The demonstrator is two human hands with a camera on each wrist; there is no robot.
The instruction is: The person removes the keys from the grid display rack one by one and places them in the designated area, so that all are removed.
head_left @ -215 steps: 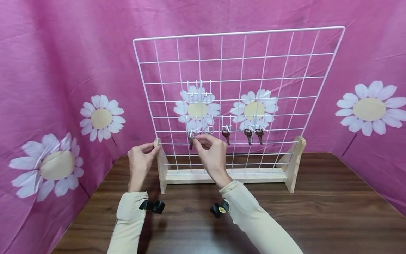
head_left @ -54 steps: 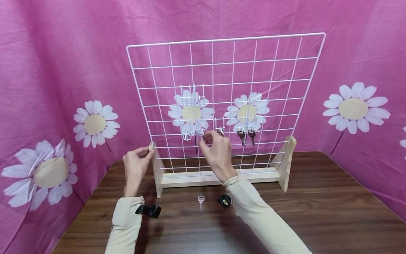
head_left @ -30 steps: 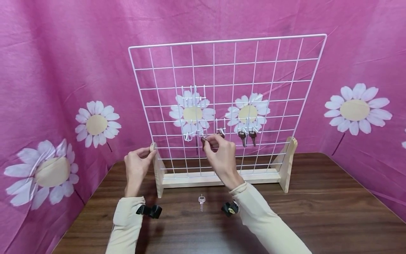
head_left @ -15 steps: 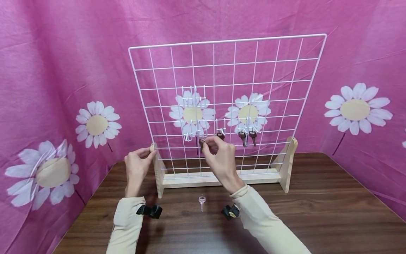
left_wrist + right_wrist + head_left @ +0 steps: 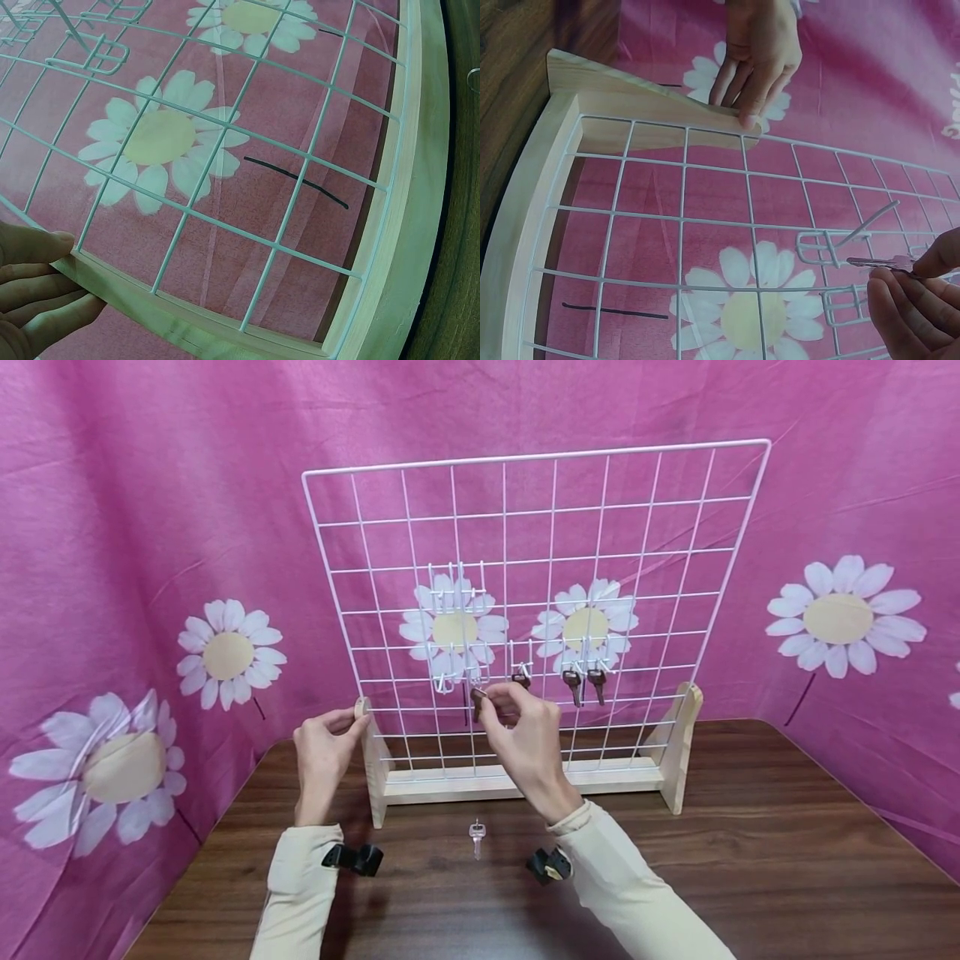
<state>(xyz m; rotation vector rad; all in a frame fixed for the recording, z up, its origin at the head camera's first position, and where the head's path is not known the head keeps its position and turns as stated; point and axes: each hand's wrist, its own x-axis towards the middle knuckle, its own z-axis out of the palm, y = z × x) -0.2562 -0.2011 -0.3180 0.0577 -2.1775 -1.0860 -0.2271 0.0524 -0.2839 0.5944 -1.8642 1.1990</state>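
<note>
One wooden stand (image 5: 525, 782), whose end the left hand (image 5: 324, 758) pinches between its fingers, presumably steadying the wire grid (image 5: 551, 559); one key (image 5: 881, 262), which the right hand's (image 5: 528, 739) fingers pinch near a wire hook (image 5: 867, 223).

No text, label, brand or number can be read in any of the three views. At the far right edge of the right wrist view, the pink cloth (image 5: 900, 60) bears small white marks (image 5: 952, 112) that resemble lettering, but they are too small and blurred to make out.
</note>
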